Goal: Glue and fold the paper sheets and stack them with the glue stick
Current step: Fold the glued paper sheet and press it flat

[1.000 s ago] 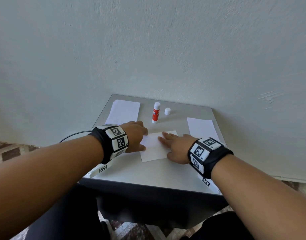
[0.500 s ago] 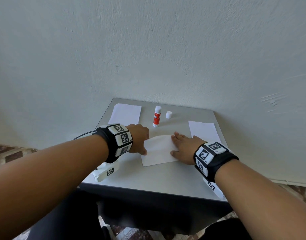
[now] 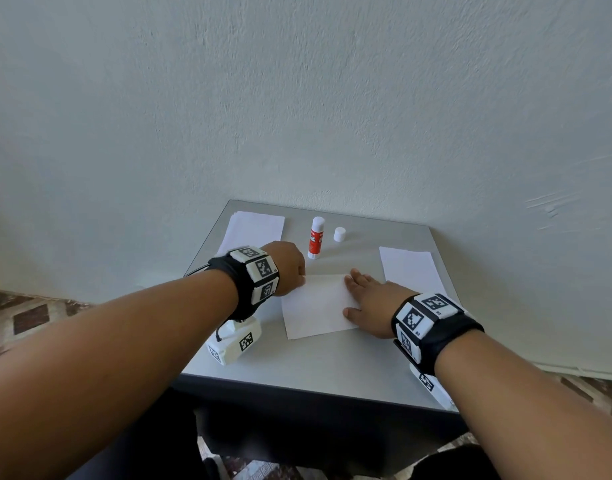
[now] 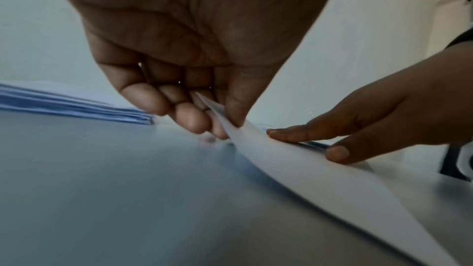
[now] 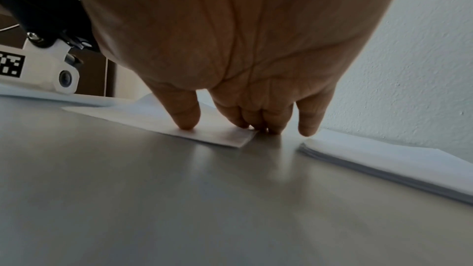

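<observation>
Wall [image 3: 297, 98]: pale, textured, filling the upper half of the head view.

Table [image 3: 315, 368]: grey, lower centre of frame.

Sheet [image 3: 316, 306]: white, at the table's centre between your hands, its long axis running from lower left toward upper right of frame. In the left wrist view its left edge is lifted off the table.

Left stack [image 3: 254, 230]: white sheets, upper left of the table, long axis pointing toward the wall.

Right stack [image 3: 410, 270]: white sheets at the table's right, same heading.

Right hand [image 3: 374, 306]: yours, fingers straight, thumb and fingertips pressing the sheet's right edge flat.

Left hand [image 3: 289, 268]: yours, thumb and curled fingers pinching the sheet's raised left edge.

Glue stick [image 3: 315, 238]: red and white, upright, uncapped, upper centre of the table.

Cap [image 3: 339, 234]: white, just right of the glue stick, apart from it.
</observation>
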